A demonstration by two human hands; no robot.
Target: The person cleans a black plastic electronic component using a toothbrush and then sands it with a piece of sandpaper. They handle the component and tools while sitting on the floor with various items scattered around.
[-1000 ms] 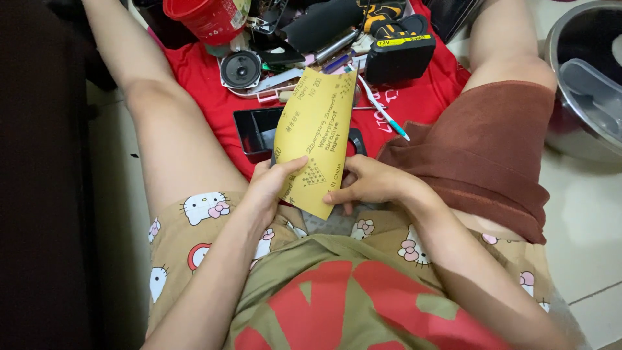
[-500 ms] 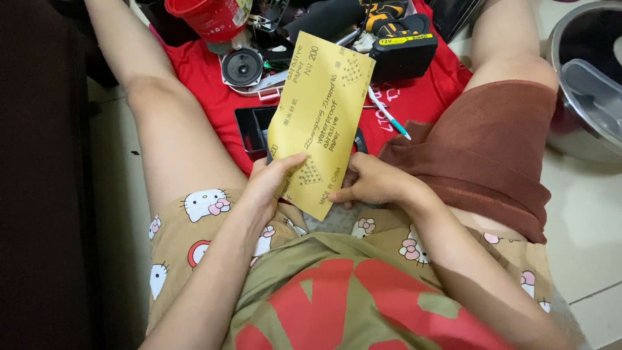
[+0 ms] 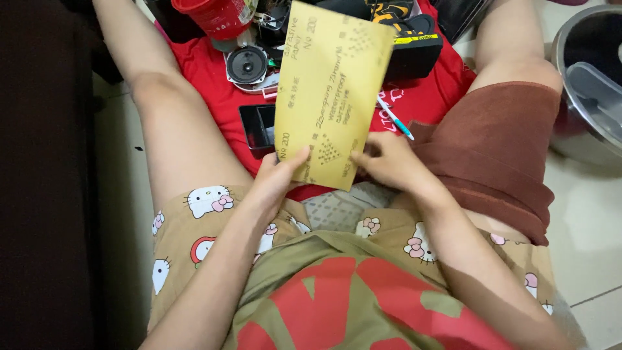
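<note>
Both hands pinch the yellow abrasive sheet (image 3: 327,91) at its bottom edge, left hand (image 3: 275,178) at seven o'clock, right hand (image 3: 382,162) at five, keeping it upright and flat for viewing.

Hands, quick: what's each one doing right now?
Left hand: closed on the yellow sheet's lower left edge.
Right hand: closed on its lower right edge.

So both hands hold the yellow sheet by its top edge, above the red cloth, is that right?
Not quite. The head view shows the left hand and right hand holding the yellow sheet by its bottom edge, not its top. It is above the red cloth, as you said.
</note>
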